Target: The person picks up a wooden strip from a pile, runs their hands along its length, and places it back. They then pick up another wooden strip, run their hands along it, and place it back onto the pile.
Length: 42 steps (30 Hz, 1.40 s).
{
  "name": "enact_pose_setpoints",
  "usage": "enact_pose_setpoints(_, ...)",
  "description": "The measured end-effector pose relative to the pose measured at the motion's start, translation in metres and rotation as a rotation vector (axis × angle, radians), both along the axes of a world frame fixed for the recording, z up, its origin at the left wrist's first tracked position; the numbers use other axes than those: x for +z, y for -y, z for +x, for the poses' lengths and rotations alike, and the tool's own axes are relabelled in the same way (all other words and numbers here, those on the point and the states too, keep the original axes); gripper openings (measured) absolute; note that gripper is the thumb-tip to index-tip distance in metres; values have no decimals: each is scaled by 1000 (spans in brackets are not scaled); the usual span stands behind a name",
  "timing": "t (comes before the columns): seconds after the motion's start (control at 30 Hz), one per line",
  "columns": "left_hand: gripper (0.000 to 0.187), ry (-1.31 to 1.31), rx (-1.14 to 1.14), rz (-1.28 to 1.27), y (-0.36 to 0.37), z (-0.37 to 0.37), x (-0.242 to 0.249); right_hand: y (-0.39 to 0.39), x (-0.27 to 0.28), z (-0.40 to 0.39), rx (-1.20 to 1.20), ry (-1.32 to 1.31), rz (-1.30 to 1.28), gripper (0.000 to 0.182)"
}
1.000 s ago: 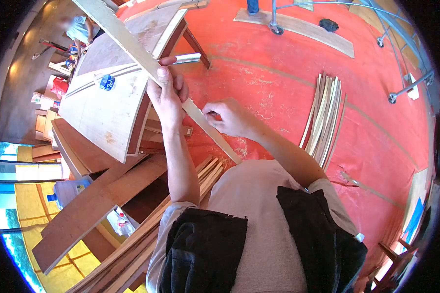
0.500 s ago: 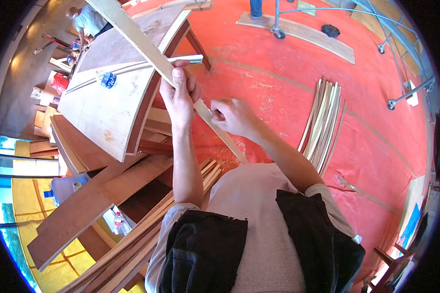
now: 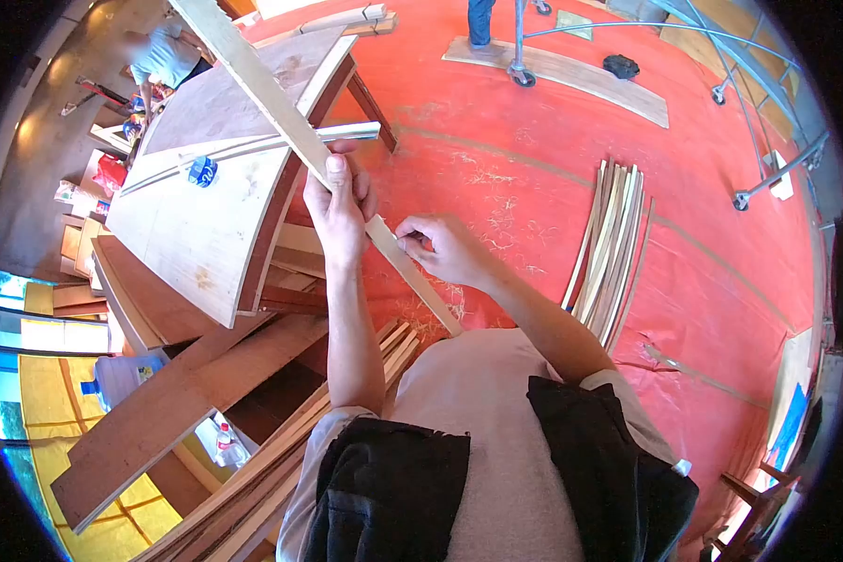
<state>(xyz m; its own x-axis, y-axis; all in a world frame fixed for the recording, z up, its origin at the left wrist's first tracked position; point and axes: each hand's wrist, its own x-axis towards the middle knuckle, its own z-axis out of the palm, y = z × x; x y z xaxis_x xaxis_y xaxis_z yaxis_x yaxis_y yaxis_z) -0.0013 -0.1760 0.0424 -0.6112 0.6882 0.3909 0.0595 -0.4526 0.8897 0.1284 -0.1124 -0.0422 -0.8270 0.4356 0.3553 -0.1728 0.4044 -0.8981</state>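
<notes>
A long, pale wooden strip point(image 3: 258, 89) slants from the upper left down toward my torso. My left hand point(image 3: 339, 211) is closed round its middle, thumb along the top face. Beside the strip's lower part is my right hand point(image 3: 448, 253), its fingers curled and thumb and forefinger brought close together. Whether something small sits between those fingertips, or whether they touch the strip's edge, I cannot make out. Behind the left hand, thin strips point(image 3: 351, 132) lie across a wooden worktable point(image 3: 197, 244), with a blue-labelled bottle point(image 3: 201, 171) next to them.
A bundle of wooden strips point(image 3: 609, 248) lies on the red floor sheet point(image 3: 515, 140) at right. More strips point(image 3: 281, 450) and brown boards point(image 3: 150, 421) are at lower left. A wheeled metal frame point(image 3: 520, 47) stands at the back. Another person point(image 3: 164, 61) bends beyond the table.
My right hand has moved slightly down, and its fingers have loosened a little from a tighter curl. My left hand keeps its hold on the strip. The whole view has shifted slightly.
</notes>
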Motion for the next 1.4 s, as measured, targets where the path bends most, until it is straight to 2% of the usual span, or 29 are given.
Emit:
enact_pose_setpoints(0.1,34,-6,7,-27,-3,0,-3,-1,-2,-1,-61,-70,146,6)
enact_pose_setpoints(0.2,35,-18,4,-47,-7,3,-5,-7,2,0,-167,-40,448,8)
enact_pose_setpoints(0.3,36,-35,-18,-47,-11,1,-9,-29,-1,3,-363,-53,356,10)
enact_pose_setpoints(0.33,36,-35,-18,-54,-12,0,-11,-33,0,8,-250,-10,171,14)
enact_pose_setpoints(0.43,36,-20,-34,-69,-12,-2,-12,-27,-4,10,-100,-42,71,16)
enact_pose_setpoints(0.6,41,-88,-87,0,-20,2,-10,-15,0,8,-111,30,92,12)
enact_pose_setpoints(0.67,42,-72,1,97,-24,8,-14,-16,2,10,-109,51,141,11)
enact_pose_setpoints(0.87,38,-99,18,199,-27,4,-32,-17,-6,6,-224,31,571,14)
enact_pose_setpoints(0.93,35,-86,64,158,-29,8,-32,-21,-5,6,-258,22,721,16)
enact_pose_setpoints(1.03,28,-46,77,119,-26,9,-32,-53,-2,4,-481,112,809,15)
enact_pose_setpoints(1.07,28,-42,85,112,-25,10,-32,-72,0,6,-558,172,765,19)
enact_pose_setpoints(1.17,28,-2,64,121,-24,9,-39,-90,21,10,-449,208,396,18)
enact_pose_setpoints(1.2,28,9,72,118,-26,10,-42,-82,45,14,-362,333,380,18)
enact_pose_setpoints(1.3,30,12,82,55,-25,17,-42,-66,59,1,-207,-118,221,18)
enact_pose_setpoints(1.4,30,27,44,13,-20,25,-34,-55,84,-9,-133,-122,165,13)
